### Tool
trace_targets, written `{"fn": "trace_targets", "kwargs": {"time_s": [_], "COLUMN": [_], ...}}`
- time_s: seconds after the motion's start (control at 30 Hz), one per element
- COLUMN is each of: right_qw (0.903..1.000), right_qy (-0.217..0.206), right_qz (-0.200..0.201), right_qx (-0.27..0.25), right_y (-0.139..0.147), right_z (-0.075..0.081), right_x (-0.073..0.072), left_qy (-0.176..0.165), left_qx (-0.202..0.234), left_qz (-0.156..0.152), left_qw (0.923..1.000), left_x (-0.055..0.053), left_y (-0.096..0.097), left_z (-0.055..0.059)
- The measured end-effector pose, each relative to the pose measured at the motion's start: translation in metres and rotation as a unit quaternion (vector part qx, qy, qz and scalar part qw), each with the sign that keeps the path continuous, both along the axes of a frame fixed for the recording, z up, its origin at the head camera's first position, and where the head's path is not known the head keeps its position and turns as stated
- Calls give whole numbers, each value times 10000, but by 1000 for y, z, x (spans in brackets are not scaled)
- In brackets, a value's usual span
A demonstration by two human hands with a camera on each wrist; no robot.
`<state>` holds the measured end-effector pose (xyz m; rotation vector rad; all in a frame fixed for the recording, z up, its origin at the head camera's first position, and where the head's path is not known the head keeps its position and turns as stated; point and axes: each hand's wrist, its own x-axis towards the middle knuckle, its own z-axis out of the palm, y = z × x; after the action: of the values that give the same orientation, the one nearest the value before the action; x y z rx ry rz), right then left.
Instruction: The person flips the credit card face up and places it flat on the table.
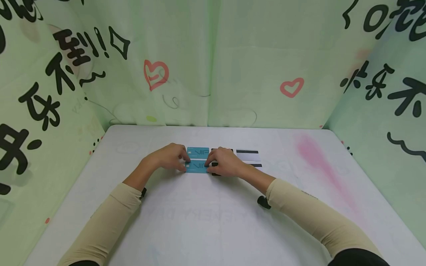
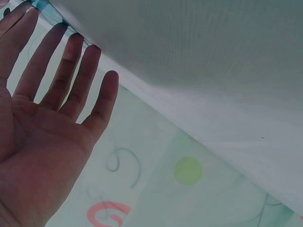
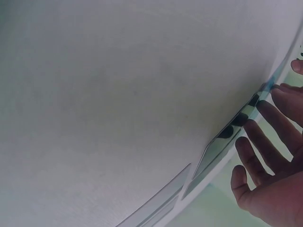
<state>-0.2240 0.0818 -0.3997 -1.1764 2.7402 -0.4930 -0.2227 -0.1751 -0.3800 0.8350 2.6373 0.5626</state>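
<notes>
Remotely, I see the left hand (image 1: pixel 169 157) and right hand (image 1: pixel 226 161), fingers spread, flanking the lower blue card (image 1: pixel 195 167), just below the upper blue card (image 1: pixel 198 153); uneven pushing could skew it, though fingertip contact is hard to confirm.

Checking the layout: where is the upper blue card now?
In the head view, the upper blue card lies toward the far side of the table, just beyond the lower blue card, between the left hand and the right hand.
</notes>
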Motion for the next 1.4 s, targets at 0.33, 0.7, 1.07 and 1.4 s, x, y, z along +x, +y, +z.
{"fn": "trace_targets", "kwargs": {"time_s": [0.33, 0.7, 1.07, 1.4], "right_qw": [9991, 9941, 9915, 9856], "right_qy": [-210, -485, -453, -688], "right_qz": [-108, -691, -927, -1375], "right_qx": [-347, -674, -791, -700], "right_y": [8, 28, 46, 59], "right_z": [-1, 5, 8, 10], "right_x": [-5, -13, -26, -30], "left_qy": [32, 105, 188, 126], "left_qx": [58, 36, 249, 380], "left_qz": [3, 177, 93, -32], "left_qw": [10000, 9998, 9995, 9992], "left_x": [-4, -19, -39, -52], "left_y": [6, 22, 50, 75], "left_z": [2, 2, 1, -2]}}
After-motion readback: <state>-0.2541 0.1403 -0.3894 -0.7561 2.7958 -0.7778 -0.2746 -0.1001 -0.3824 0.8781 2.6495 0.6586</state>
